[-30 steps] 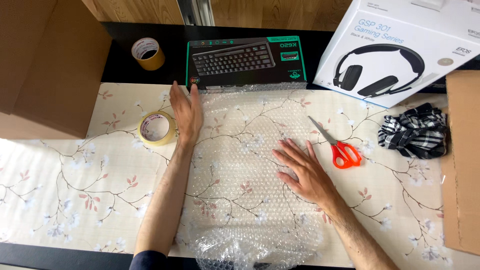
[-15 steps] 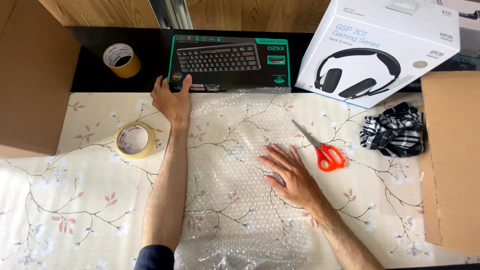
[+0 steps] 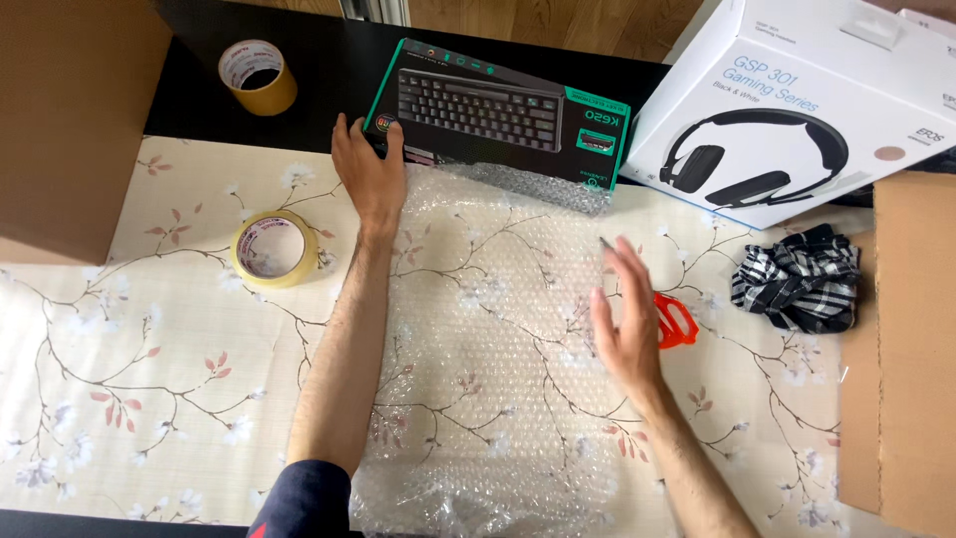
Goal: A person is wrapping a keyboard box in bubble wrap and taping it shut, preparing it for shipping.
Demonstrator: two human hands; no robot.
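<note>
Head view shows our left hand gripping the keyboard box at the desk's far edge, our right hand open and empty above the bubble wrap, nothing wrapped yet.

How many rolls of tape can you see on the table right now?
2. One tape roll lies flat on the flowered cloth, just left of the left hand. The other tape roll sits on the dark tabletop, left of the keyboard box. None appears hidden.

Left hand stretched far forward, palm down, fingers curled at tips. Right hand raised edge-on, fingers straight, open, blurred.
</note>
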